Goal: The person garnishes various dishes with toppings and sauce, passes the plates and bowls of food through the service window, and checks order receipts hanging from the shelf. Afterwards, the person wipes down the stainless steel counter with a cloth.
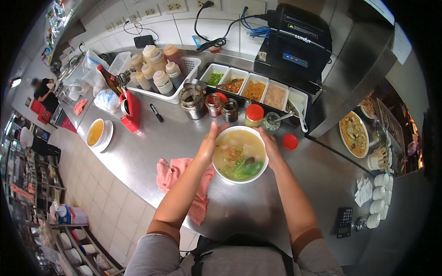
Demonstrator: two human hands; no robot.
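Observation:
A white bowl of soup (240, 155) is between my two hands, with pale broth, green leaves, a dark mushroom-like piece and brown fried bits in it. My left hand (210, 141) presses against the bowl's left side, and my right hand (270, 146) cups its right side. Whether the bowl rests on the steel counter (230, 209) or is slightly lifted, I cannot tell. Left of it lies a crumpled pink cloth (186, 181), partly behind my left forearm. Just beyond the bowl stand a red-lidded jar (254, 115) and an open glass jar (270, 122).
Garnish containers (254, 89) and a black printer (294, 41) line the back. Squeeze bottles (162, 82) fill a white basket. A smaller soup bowl (95, 132) sits at the left edge. At right are a noodle bowl (353, 133), stacked cups (378, 198) and a calculator (344, 222).

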